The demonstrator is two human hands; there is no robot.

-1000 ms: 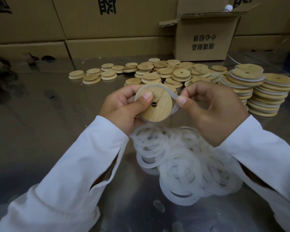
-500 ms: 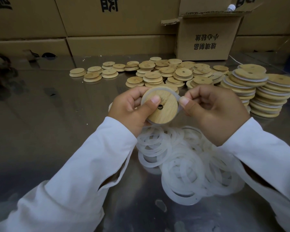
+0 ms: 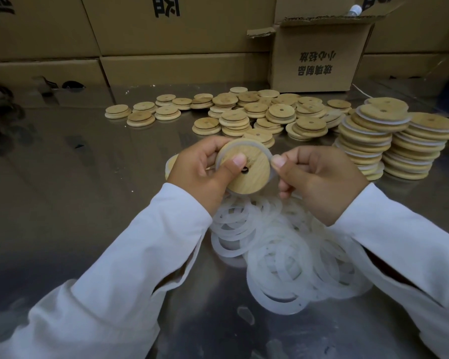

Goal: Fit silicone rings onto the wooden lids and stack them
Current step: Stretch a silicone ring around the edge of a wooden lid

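Head view: the left hand [image 3: 200,174] is gripping 1 wooden lid [image 3: 252,177] above the middle of the tabletop [image 3: 75,190], thumb pressing on its face, fingers curling behind. The right hand [image 3: 319,180] is pinching the silicone ring [image 3: 269,156] at the lid's right rim, thumb and forefinger tight together. Just beneath, a pile of loose rings [image 3: 283,255] is lying. Bare lids [image 3: 257,110] are spreading toward the far edge, and ringed stacks [image 3: 368,141] are standing by the right edge.

Steel table [image 3: 62,193], stacked cardboard boxes [image 3: 182,68]
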